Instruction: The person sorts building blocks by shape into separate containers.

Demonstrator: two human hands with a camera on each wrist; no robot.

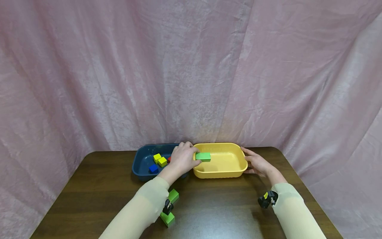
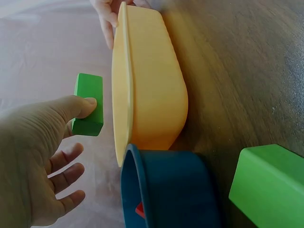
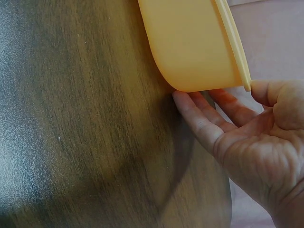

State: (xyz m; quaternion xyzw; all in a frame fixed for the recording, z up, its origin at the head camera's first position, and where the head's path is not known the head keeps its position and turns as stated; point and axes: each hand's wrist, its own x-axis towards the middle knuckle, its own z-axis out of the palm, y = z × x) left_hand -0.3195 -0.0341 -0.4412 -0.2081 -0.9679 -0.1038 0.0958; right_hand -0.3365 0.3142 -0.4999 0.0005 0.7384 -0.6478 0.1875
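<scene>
My left hand (image 1: pixel 180 160) pinches a green rectangular block (image 1: pixel 204 157) between thumb and fingers, over the left end of a yellow tray (image 1: pixel 219 175). In the left wrist view the thumb lies across the block (image 2: pixel 90 114), while the other visible fingers are spread loosely. At the tray's opposite end is my right hand (image 1: pixel 259 164). Its fairly straight fingers (image 3: pixel 199 121) touch the tray's end wall low down, and the thumb lies at the rim. A dark blue tray (image 1: pixel 138 166) stands beside the yellow one, partly hidden behind my left hand.
Inside the blue tray lie yellow cubes (image 1: pixel 162 162), a blue cube (image 1: pixel 153 169) and a partly covered red block (image 1: pixel 169 159). Two green blocks (image 1: pixel 173 196) (image 1: pixel 167 219) sit on the brown table (image 1: pixel 104 186) by my left forearm. A pink curtain (image 1: pixel 191 73) hangs behind.
</scene>
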